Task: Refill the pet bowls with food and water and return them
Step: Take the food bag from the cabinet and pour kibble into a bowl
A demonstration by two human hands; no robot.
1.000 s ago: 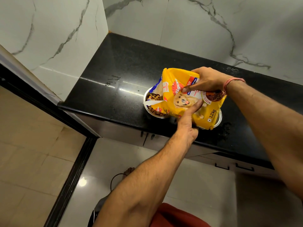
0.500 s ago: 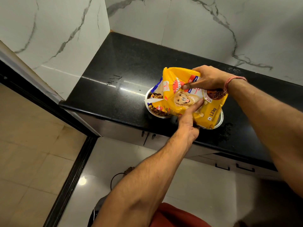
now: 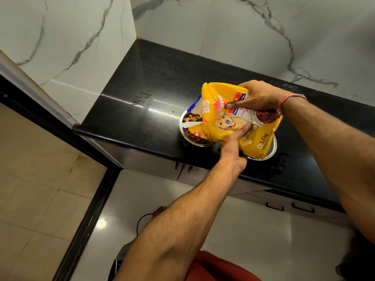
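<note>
Since a second ago the kibble [image 3: 193, 126] has been heaping higher in the steel bowl [image 3: 183, 129]; the filling looks nearly done; the yellow food bag [image 3: 233, 118] is tilting over that bowl, left hand [image 3: 233, 151] gripping it from below, right hand [image 3: 257, 96] clamping its top; beside the bowl, a second bowl [image 3: 272, 149] is hiding under the bag, contents perhaps water; droplets are wetting the black counter [image 3: 142, 88] nearby.

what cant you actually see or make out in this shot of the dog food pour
- Second steel bowl, head view: the yellow food bag covers all but a strip of rim, so its contents cannot be told.
- Kibble bowl, head view: the bag's torn mouth hides much of it, so the fill level is unclear.
- Bag's brand print: creased and crossed by the right hand and left hand; only "1.2 kg" reads clearly.
- Dark object on the floor by the cord: cut off by the left forearm.
</note>
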